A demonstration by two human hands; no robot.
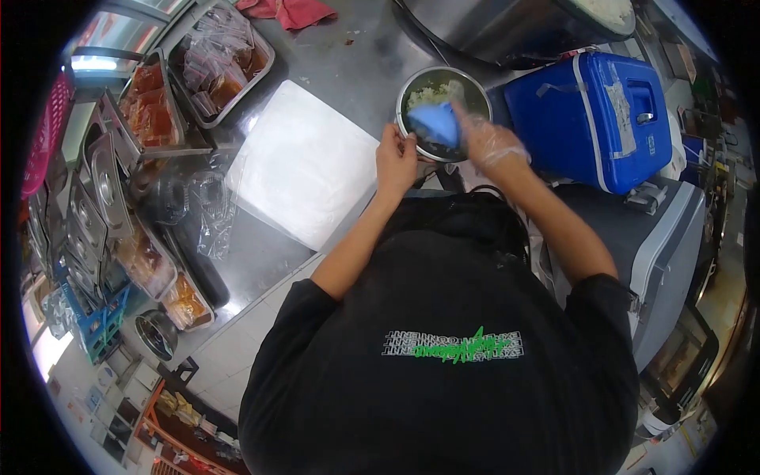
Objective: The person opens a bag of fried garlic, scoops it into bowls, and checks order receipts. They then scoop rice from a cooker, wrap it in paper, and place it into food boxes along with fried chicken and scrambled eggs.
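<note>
A round metal bowl [401,103] holds a pale, crumbly food [427,93] that looks like rice. At its left rim, my bare left hand [396,161] is closed, thumb and fingers gripping the edge. My right hand [492,144], in a clear plastic glove, is over the bowl's right side. It is closed around a blue scoop [434,123], smeared by motion, whose broad end is inside the bowl above the food. The scoop's handle is mostly hidden by my fingers.
White square sheets [305,166] lie left of the bowl on the steel counter [348,59]. Beyond are a tray of bagged sauce [222,63] and clear plastic containers [210,206]. A blue cooler box [586,119] stands right; a large metal pot [507,32] is behind.
</note>
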